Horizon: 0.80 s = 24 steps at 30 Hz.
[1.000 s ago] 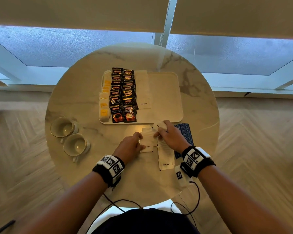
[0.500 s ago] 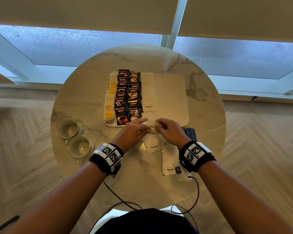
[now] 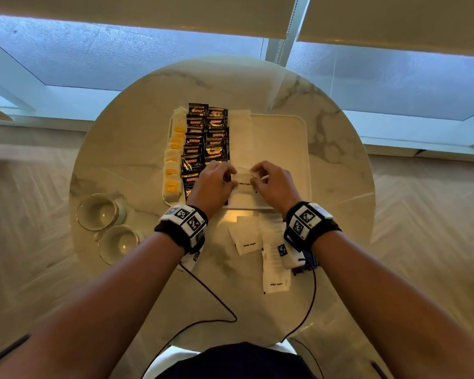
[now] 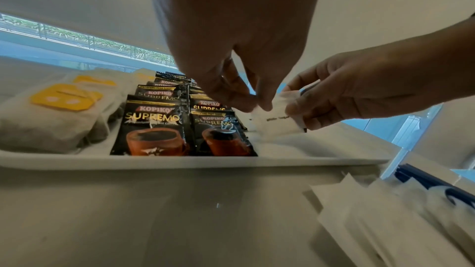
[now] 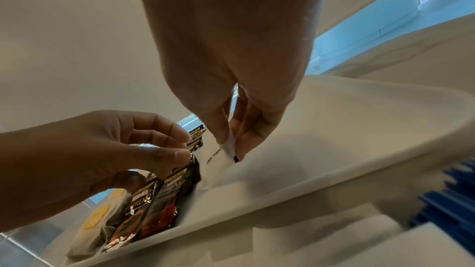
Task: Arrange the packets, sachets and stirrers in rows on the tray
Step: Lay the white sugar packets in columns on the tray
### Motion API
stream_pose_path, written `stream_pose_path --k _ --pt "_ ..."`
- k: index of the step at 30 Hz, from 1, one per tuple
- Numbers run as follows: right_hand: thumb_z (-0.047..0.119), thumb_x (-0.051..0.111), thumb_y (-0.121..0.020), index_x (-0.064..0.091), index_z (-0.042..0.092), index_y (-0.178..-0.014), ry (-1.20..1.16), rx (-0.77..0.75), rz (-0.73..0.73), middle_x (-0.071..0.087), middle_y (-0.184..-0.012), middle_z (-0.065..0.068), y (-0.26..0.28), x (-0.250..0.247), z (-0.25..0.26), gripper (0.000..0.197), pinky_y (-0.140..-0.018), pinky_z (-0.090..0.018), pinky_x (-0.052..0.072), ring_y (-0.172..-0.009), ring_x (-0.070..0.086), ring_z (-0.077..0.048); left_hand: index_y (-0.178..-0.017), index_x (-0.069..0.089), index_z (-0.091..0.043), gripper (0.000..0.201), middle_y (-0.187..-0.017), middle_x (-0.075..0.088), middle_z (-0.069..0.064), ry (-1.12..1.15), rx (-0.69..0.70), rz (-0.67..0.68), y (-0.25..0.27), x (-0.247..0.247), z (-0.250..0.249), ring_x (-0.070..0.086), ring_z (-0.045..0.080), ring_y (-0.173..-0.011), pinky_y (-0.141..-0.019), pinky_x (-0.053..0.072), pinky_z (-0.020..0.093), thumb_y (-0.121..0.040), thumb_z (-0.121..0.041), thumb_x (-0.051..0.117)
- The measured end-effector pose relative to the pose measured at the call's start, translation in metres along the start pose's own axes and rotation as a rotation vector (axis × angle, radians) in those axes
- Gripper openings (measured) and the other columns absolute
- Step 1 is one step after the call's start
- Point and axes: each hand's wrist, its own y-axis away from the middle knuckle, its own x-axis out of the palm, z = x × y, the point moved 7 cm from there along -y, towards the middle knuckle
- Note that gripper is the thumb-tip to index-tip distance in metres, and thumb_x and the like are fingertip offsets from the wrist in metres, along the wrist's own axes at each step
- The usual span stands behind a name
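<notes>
A white sugar sachet (image 3: pixel 242 181) hangs just above the near end of the white tray (image 3: pixel 290 160). My left hand (image 3: pixel 231 180) pinches its left corner and my right hand (image 3: pixel 254 178) pinches its right edge. In the left wrist view the sachet (image 4: pixel 277 122) hangs tilted over the row of white sugar sachets (image 3: pixel 240 132). On the tray lie two rows of black coffee sachets (image 3: pixel 205 138) and a row of tea bags (image 3: pixel 173 165). Loose sugar sachets (image 3: pixel 246 242) lie on the table near my right wrist. Blue stirrers (image 3: pixel 309 259) are partly hidden under that wrist.
Two cups (image 3: pixel 99 212) (image 3: pixel 119 242) stand on the round marble table (image 3: pixel 121 160) at the left. The right half of the tray holds nothing. Cables run from my wrists across the table's near edge. A window is beyond the table.
Both hands lifted one sugar sachet off the table and carried it forward over the tray's near end. The camera has also moved closer.
</notes>
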Motion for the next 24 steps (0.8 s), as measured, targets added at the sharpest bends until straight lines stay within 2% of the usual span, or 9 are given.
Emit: stream_pose_path --k 5,9,12,15,17,20,24 --pt "0.017 0.072 -0.086 0.067 0.02 -0.101 0.042 0.054 -0.029 0.07 -0.087 0.001 -0.015 0.01 -0.012 0.016 -0.081 -0.036 0.058 -0.08 0.066 -0.016 -0.119 0.062 -0.025 0.041 -0.118 0.053 -0.002 -0.191 -0.021 0.143 -0.002 0.02 0.006 0.057 0.015 -0.105 -0.084 0.056 0.034 -0.082 -0.035 0.077" --pt "0.015 0.076 -0.08 0.062 0.014 -0.093 0.088 0.045 -0.115 0.063 -0.089 -0.002 -0.02 0.009 -0.013 0.018 -0.075 -0.028 0.048 -0.079 0.057 -0.017 -0.124 0.061 -0.024 0.043 -0.121 0.052 -0.001 -0.252 -0.006 0.155 -0.004 0.024 0.008 0.056 0.017 -0.109 -0.084 0.056 0.036 -0.084 -0.032 0.074" --pt "0.008 0.068 -0.081 0.066 0.012 -0.088 0.133 0.02 -0.098 0.064 -0.091 -0.004 -0.018 0.016 -0.011 0.009 -0.081 -0.034 0.051 -0.084 0.058 -0.019 -0.125 0.061 -0.023 0.04 -0.121 0.052 -0.001 -0.226 -0.003 0.141 -0.006 0.024 0.011 0.055 0.018 -0.11 -0.084 0.056 0.037 -0.087 -0.026 0.071" --pt "0.006 0.066 -0.083 0.071 0.01 -0.099 0.165 0.005 -0.058 0.065 -0.102 -0.006 -0.015 0.022 -0.011 0.017 -0.09 -0.036 0.051 -0.094 0.061 -0.021 -0.126 0.061 -0.023 0.04 -0.12 0.053 -0.002 -0.219 -0.009 0.135 -0.006 0.024 0.012 0.055 0.018 -0.111 -0.086 0.056 0.037 -0.088 -0.025 0.07" --pt "0.008 0.067 -0.084 0.073 0.009 -0.103 0.151 0.024 -0.063 0.063 -0.107 -0.006 -0.015 0.021 -0.013 0.02 -0.091 -0.036 0.052 -0.096 0.062 -0.022 -0.125 0.062 -0.021 0.039 -0.119 0.054 0.0 -0.235 0.016 0.126 -0.005 0.023 0.009 0.055 0.019 -0.109 -0.086 0.055 0.037 -0.087 -0.024 0.07" --pt "0.01 0.067 -0.086 0.072 0.012 -0.109 0.127 0.033 -0.036 0.059 -0.113 -0.005 -0.011 0.019 -0.012 0.024 -0.092 -0.032 0.051 -0.096 0.062 -0.019 -0.12 0.064 -0.019 0.033 -0.117 0.056 0.002 -0.232 0.078 0.11 0.0 0.019 0.001 0.056 0.02 -0.106 -0.086 0.053 0.038 -0.088 -0.026 0.068" --pt "0.015 0.065 -0.089 0.069 0.017 -0.11 0.106 0.013 -0.031 0.057 -0.115 -0.001 0.002 0.011 -0.01 0.021 -0.088 -0.029 0.051 -0.093 0.061 -0.015 -0.116 0.065 -0.018 0.025 -0.115 0.06 0.0 -0.148 0.203 0.113 0.027 0.017 -0.014 0.057 0.015 -0.102 -0.087 0.051 0.033 -0.093 -0.029 0.062"
